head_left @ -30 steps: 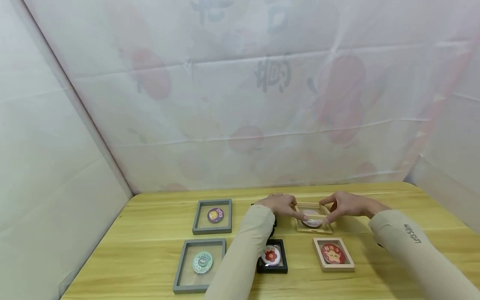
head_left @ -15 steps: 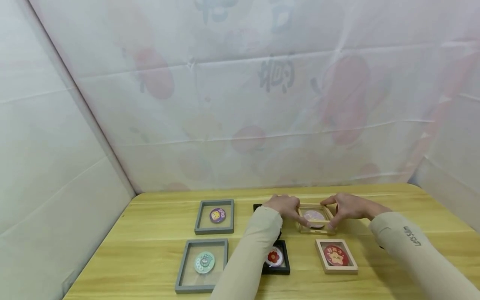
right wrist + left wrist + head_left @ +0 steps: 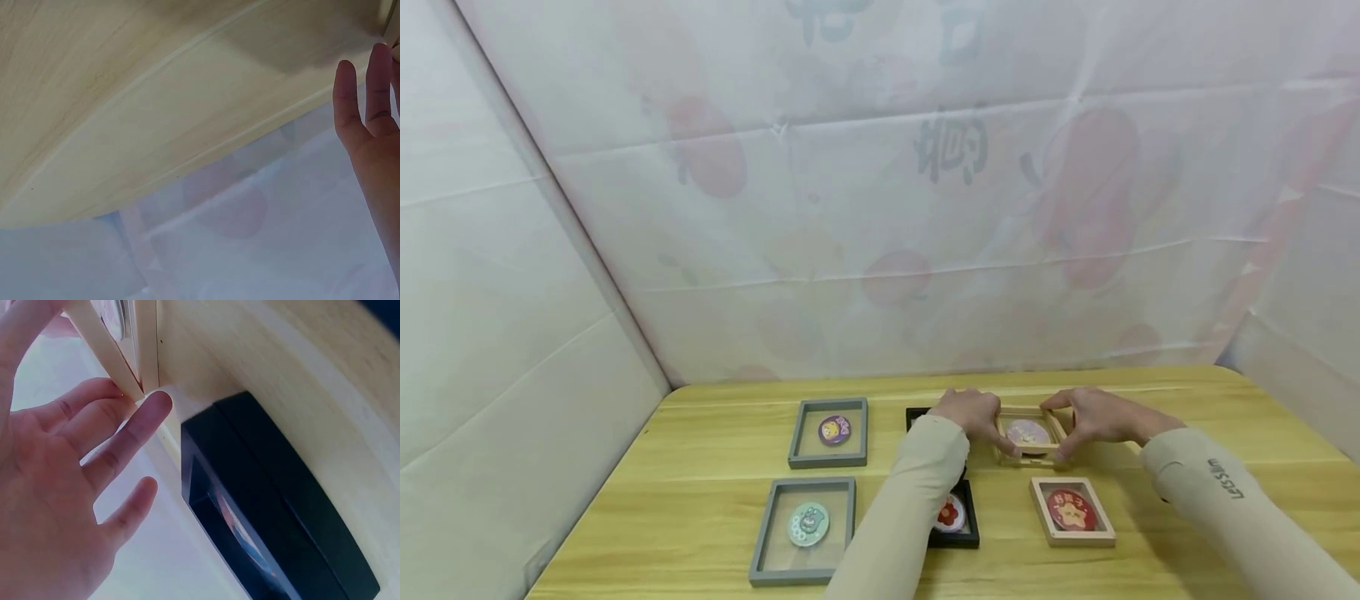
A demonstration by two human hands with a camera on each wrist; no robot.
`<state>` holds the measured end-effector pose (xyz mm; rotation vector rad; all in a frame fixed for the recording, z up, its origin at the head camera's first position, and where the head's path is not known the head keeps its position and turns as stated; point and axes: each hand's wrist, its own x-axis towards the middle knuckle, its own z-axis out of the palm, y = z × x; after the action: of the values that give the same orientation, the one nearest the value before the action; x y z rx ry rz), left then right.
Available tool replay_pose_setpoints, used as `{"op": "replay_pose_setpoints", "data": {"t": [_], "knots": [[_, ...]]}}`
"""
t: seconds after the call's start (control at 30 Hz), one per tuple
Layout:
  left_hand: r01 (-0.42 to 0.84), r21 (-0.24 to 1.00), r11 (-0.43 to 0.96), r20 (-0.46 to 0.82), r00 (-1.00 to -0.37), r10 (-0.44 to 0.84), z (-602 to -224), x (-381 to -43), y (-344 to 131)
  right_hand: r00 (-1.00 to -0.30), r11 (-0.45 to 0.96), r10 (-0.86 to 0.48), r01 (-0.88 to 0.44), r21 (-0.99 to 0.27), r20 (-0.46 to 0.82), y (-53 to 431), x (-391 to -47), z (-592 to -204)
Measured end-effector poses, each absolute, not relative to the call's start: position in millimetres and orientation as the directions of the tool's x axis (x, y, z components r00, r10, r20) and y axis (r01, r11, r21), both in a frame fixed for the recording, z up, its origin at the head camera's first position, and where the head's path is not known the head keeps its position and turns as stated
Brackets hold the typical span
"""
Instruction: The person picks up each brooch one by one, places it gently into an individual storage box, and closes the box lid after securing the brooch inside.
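Both hands hold a light-wood display frame (image 3: 1032, 450) at the back right of the table, with a round pale-purple badge (image 3: 1027, 431) inside. My left hand (image 3: 972, 414) pinches its left side, thumb at the near corner. My right hand (image 3: 1101, 417) grips the right side between thumb and fingers. In the left wrist view the two halves of the wooden frame (image 3: 147, 344) stand apart in a narrow V, beside the spread fingers of the left hand (image 3: 69, 456). At the right wrist view's edge, the right hand (image 3: 378, 119) shows only in part.
A pale-wood frame with a red star badge (image 3: 1072, 510) lies in front. Black frames lie left of it, one with a red-flower badge (image 3: 951, 513), partly behind the left sleeve (image 3: 898, 517). Two grey frames, with purple (image 3: 834, 430) and green badges (image 3: 808, 524), lie further left.
The upper half of the wooden frame has come down closer to its lower half, with both hands staying at its sides. The head view has shifted slightly.
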<state>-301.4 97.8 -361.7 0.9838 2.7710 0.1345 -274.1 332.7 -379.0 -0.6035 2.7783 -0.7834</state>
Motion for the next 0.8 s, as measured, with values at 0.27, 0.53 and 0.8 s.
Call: {"op": "replay_pose_setpoints", "data": {"t": [0.27, 0.53, 0.8], "knots": [[0.614, 0.053, 0.787, -0.129, -0.778, 0.615, -366.2, -301.5, 100.9, -0.904, 0.771, -0.428, -0.349, -0.533, -0.028, 328.1, -272.8, -382.3], [0.600, 0.047, 0.798, -0.115, -0.791, 0.601, -367.5, -298.4, 101.1, -0.889, 0.795, -0.457, -0.422, -0.435, 0.028, 323.6, -271.2, -384.1], [0.596, 0.015, 0.802, -0.095, -0.798, 0.595, -365.5, -290.6, 101.6, -0.889, 0.806, -0.455, -0.437, -0.400, 0.053, 322.8, -268.9, -387.5]]}}
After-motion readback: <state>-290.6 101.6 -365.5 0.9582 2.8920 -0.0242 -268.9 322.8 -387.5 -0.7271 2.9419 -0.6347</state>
